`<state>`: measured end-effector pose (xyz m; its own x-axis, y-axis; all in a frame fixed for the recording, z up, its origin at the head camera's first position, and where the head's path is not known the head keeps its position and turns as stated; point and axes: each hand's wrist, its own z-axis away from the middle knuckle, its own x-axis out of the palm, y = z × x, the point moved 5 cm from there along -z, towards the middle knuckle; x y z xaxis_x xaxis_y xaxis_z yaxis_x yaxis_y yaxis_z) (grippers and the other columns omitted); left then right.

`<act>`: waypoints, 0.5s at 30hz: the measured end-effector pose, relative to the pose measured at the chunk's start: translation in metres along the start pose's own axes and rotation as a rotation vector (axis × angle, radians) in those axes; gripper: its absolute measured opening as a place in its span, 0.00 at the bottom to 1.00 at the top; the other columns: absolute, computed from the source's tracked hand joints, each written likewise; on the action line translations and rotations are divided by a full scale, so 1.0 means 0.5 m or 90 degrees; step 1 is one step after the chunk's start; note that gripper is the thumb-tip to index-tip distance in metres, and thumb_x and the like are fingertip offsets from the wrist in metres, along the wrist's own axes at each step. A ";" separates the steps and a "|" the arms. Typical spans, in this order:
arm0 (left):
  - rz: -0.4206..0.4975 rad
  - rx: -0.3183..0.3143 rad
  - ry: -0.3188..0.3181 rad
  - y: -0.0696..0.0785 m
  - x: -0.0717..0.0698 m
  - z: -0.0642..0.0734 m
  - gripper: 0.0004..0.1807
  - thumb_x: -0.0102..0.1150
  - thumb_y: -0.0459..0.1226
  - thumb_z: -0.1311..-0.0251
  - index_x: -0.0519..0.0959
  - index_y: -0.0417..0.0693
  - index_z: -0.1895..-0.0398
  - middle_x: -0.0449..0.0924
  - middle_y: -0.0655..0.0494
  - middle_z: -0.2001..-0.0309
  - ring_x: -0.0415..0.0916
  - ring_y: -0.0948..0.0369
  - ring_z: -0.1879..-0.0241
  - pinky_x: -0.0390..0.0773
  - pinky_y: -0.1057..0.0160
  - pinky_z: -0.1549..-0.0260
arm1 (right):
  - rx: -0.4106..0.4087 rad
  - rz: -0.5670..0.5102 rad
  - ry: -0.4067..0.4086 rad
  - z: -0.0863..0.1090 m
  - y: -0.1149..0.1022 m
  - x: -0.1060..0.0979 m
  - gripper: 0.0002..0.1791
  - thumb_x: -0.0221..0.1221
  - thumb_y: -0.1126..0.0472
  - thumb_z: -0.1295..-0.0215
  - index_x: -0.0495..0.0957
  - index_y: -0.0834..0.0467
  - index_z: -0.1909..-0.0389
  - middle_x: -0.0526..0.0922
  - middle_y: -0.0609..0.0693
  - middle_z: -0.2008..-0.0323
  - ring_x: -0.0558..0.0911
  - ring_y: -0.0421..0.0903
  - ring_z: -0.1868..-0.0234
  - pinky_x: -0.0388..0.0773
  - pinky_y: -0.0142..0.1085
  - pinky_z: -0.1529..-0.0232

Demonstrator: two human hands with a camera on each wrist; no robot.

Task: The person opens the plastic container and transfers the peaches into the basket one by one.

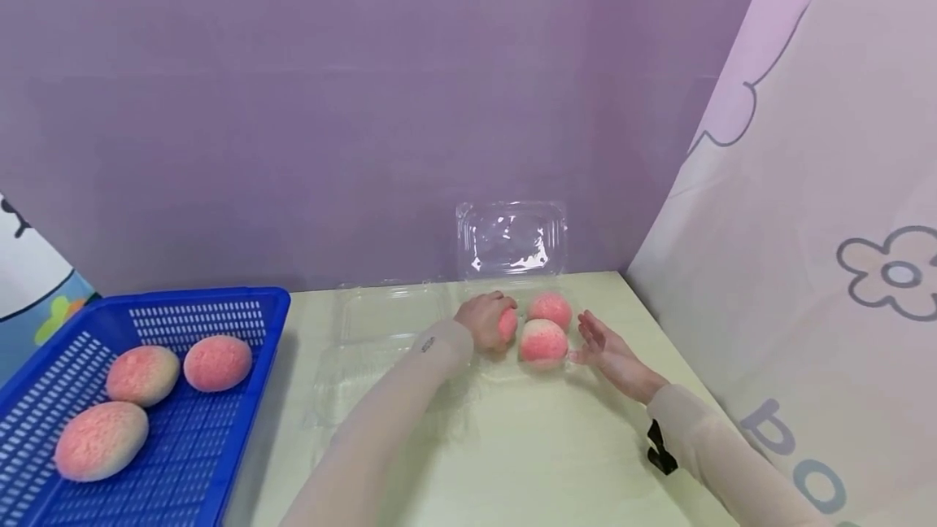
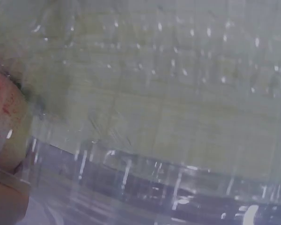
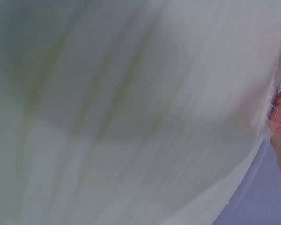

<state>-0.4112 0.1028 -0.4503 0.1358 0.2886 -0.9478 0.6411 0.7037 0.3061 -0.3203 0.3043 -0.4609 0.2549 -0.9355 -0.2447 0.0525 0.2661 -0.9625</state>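
While our left hand (image 1: 483, 320) grips a pink bun (image 1: 507, 325) at the clear box (image 1: 511, 241), our right hand (image 1: 613, 358) straight-fingered nearby, we judge the bun soft, light, best cupped round its sides

Clr lid (image 1: 512, 242): glossy plastic; pink balls (image 1: 544, 344): matt, rough surf; blue basket (image 1: 183, 446): plastic, w/ slight sheen; tabletop (image 1: 542, 454): smooth, approx matt

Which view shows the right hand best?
Head: the right hand appears whole and unobstructed, beside the nearer pink-and-cream ball. Right wrist catches only a sliver of it at the right edge; left wrist shows nothing identifiable as it.
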 end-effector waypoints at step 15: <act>0.048 -0.026 0.030 0.015 -0.018 -0.008 0.42 0.70 0.45 0.65 0.67 0.58 0.39 0.69 0.58 0.42 0.69 0.56 0.44 0.69 0.52 0.44 | 0.003 -0.020 0.007 -0.003 0.002 -0.002 0.52 0.57 0.65 0.41 0.26 0.61 0.30 0.31 0.57 0.28 0.34 0.56 0.28 0.40 0.53 0.32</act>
<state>-0.4106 0.1084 -0.4391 0.1461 0.3708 -0.9172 0.5987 0.7049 0.3804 -0.3221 0.3049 -0.4619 0.2423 -0.9461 -0.2150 0.0652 0.2370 -0.9693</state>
